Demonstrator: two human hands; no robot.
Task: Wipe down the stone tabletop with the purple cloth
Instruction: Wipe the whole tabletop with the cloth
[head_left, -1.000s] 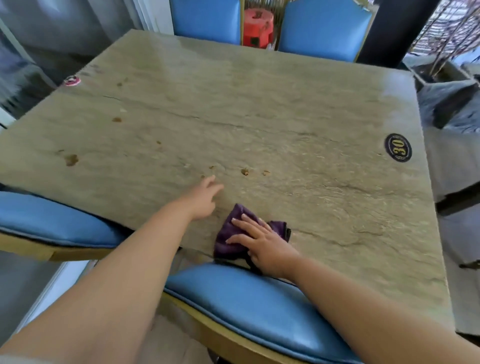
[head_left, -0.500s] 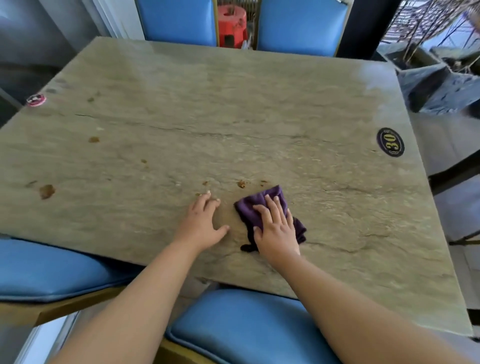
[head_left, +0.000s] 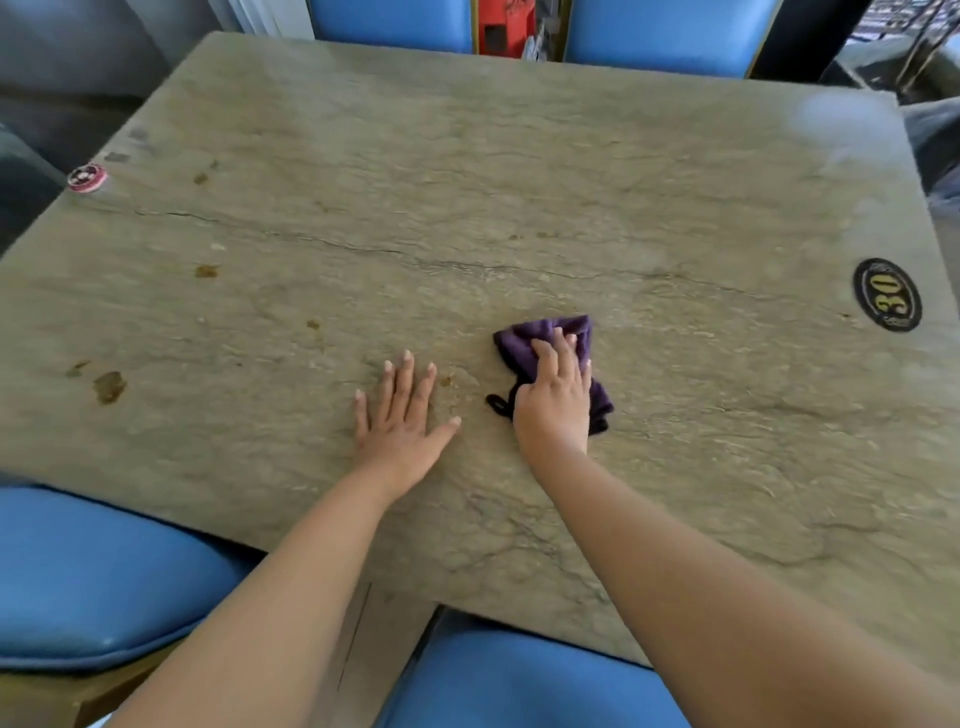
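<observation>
The stone tabletop (head_left: 519, 171) is grey-green with dark veins and fills most of the view. Brown stains (head_left: 109, 385) dot its left half, and a small one lies between my hands. A crumpled purple cloth (head_left: 524, 340) lies near the table's middle, toward the near edge. My right hand (head_left: 553, 402) presses flat on the cloth and covers its near half. My left hand (head_left: 400, 421) rests flat on the bare stone just left of the cloth, fingers spread, holding nothing.
A black oval "30" plaque (head_left: 886, 294) sits at the right edge and a round red-and-white sticker (head_left: 86, 177) at the far left corner. Blue padded chairs (head_left: 93, 571) stand at the near side, with two more at the far side (head_left: 660, 31).
My right hand has pushed the cloth away from the near edge toward the table's middle. My left hand has moved forward beside it and flattened on the stone.
</observation>
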